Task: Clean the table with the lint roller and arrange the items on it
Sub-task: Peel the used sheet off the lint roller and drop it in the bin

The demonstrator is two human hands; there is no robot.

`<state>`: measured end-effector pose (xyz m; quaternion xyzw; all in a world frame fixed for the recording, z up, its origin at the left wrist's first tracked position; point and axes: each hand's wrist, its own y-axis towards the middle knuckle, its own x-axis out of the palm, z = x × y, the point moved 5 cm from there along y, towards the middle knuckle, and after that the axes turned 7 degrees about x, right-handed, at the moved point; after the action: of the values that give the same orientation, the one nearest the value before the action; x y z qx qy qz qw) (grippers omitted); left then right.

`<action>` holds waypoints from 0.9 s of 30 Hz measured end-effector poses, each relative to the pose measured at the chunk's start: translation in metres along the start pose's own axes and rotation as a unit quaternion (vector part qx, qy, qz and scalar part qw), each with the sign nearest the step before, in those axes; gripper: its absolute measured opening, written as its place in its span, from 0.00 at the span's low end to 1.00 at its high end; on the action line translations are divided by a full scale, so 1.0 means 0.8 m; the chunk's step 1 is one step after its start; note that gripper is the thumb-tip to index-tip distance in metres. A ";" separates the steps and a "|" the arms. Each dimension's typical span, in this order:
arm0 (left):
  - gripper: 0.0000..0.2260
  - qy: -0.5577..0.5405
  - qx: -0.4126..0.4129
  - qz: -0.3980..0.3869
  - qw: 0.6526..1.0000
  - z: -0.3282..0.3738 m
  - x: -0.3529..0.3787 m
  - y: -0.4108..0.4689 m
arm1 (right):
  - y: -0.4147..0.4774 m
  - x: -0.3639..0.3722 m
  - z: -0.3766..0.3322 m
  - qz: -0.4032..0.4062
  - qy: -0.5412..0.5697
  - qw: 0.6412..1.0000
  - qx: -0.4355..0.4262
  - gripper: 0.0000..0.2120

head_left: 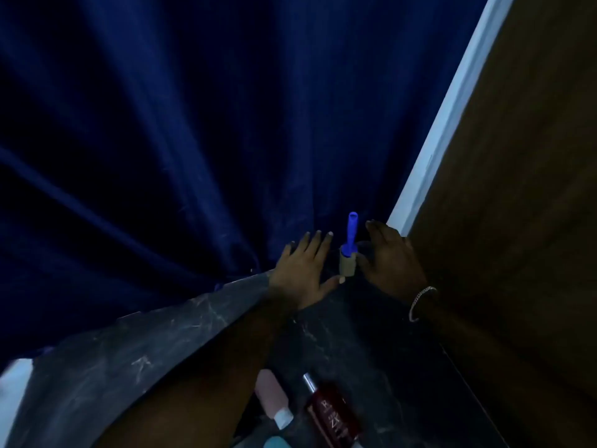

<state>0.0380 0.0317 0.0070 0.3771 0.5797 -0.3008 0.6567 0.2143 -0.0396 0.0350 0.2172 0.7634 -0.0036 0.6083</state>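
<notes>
Lint roller [347,257] is standing upright at the marble table's [106,357] far corner, between the left hand [303,270] and right hand [386,263], both spread, gripping nothing. Judging by this, cleaning looks finished; the pink tube [273,397] and red bottle [332,412] near the front edge are awaiting arranging.

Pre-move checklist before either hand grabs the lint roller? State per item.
1. Lint roller located: ok, standing upright at the far end of the table, blue handle up, by the blue curtain.
2. Left hand free: ok, fingers spread, thumb tip at the roll's base, nothing gripped.
3. Right hand free: ok, open and close beside the roll; contact cannot tell.
4. Roller gripped: not ok, neither hand closes around it.
5. Table ready for rolling: not ok, a pink bottle and a dark red bottle lie at the near end.
6. Sticky sheet condition: cannot tell, too dim.
</notes>
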 end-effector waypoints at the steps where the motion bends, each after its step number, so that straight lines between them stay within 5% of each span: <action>1: 0.42 -0.014 -0.011 -0.012 1.000 -0.003 0.016 0.009 | 0.008 0.017 0.004 -0.007 0.028 1.000 0.012 0.34; 8: 0.42 -0.116 -0.057 0.003 0.992 -0.006 0.109 0.065 | 0.053 0.099 0.020 -0.031 0.172 0.980 0.094 0.18; 15: 0.11 -0.351 -0.120 0.125 0.920 0.006 0.132 0.084 | 0.055 0.106 0.022 -0.046 0.262 0.956 0.125 0.08; 27: 0.13 -0.457 -0.123 0.139 0.870 0.030 0.003 -0.006 | -0.007 -0.006 -0.033 -0.052 0.418 0.898 0.130 0.09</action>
<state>0.0475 0.0088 0.0052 0.1899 0.1885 -0.2716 0.9245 0.1891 -0.0391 0.0452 0.2359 0.9503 -0.0434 0.1984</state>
